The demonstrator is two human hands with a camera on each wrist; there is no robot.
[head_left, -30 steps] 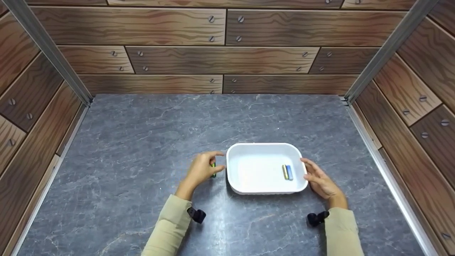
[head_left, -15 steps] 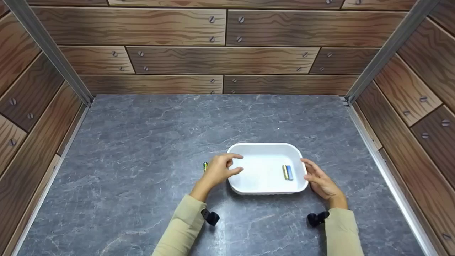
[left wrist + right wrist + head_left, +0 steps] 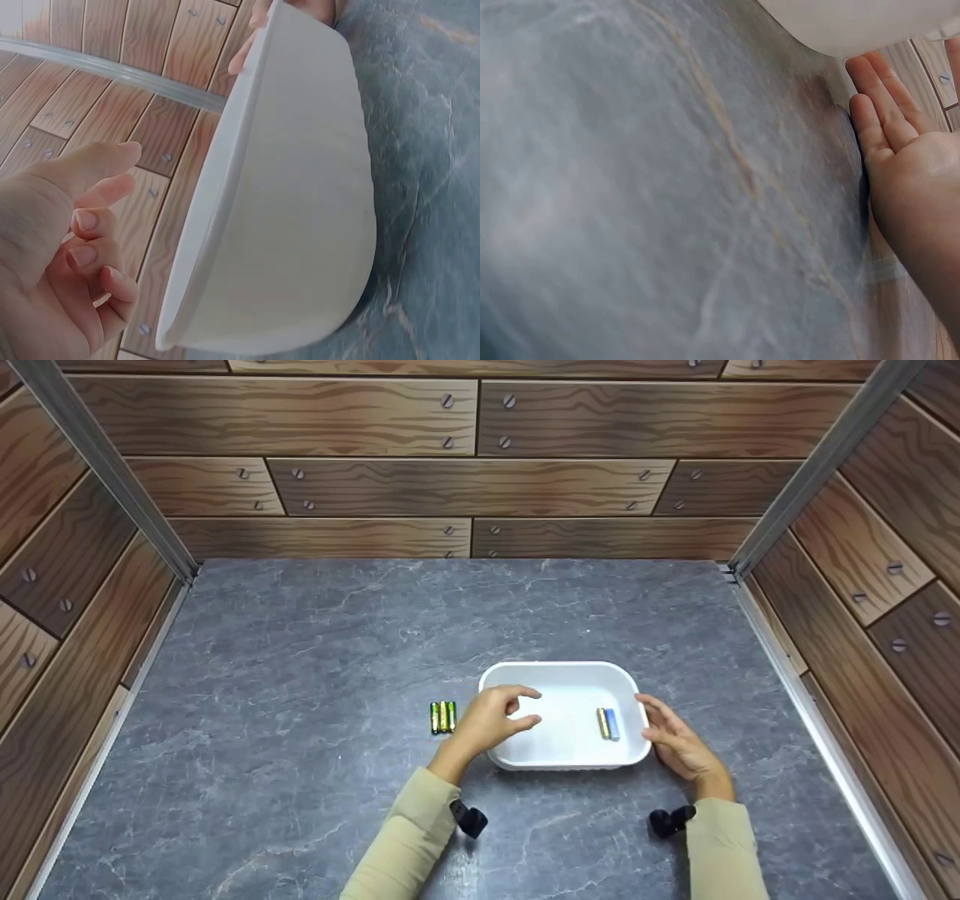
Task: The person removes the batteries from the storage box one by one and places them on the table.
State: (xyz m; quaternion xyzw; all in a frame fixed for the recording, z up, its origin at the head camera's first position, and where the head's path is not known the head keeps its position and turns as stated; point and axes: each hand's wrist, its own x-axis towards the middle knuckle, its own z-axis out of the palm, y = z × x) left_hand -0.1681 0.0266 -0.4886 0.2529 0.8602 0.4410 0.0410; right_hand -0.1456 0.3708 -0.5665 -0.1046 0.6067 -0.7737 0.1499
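Note:
A white plastic tub (image 3: 559, 754) stands on the table. Two batteries (image 3: 608, 724), one gold-coloured and one blue, lie side by side in its right part. My left hand (image 3: 491, 720) is over the tub's left rim, thumb and index finger spread apart with nothing between them. In the left wrist view, the other fingers of that hand (image 3: 94, 255) are loosely bent. My right hand (image 3: 679, 742) holds the tub's right end, with fingertips at the rim. The right wrist view shows its fingers (image 3: 885, 105) against the outer wall. Left of the tub, three green-and-gold batteries (image 3: 443, 718) lie in a row.
The grey marbled table (image 3: 300, 660) is bordered by wood-patterned walls (image 3: 472, 487) at the back and sides. Metal rails (image 3: 832, 712) run along the table's side edges. A small black camera (image 3: 470, 819) sits on my left wrist.
My left hand has moved right, from the green-and-gold batteries to over the tub's left rim, uncovering them. My right hand, the tub and the two batteries inside have stayed in place.

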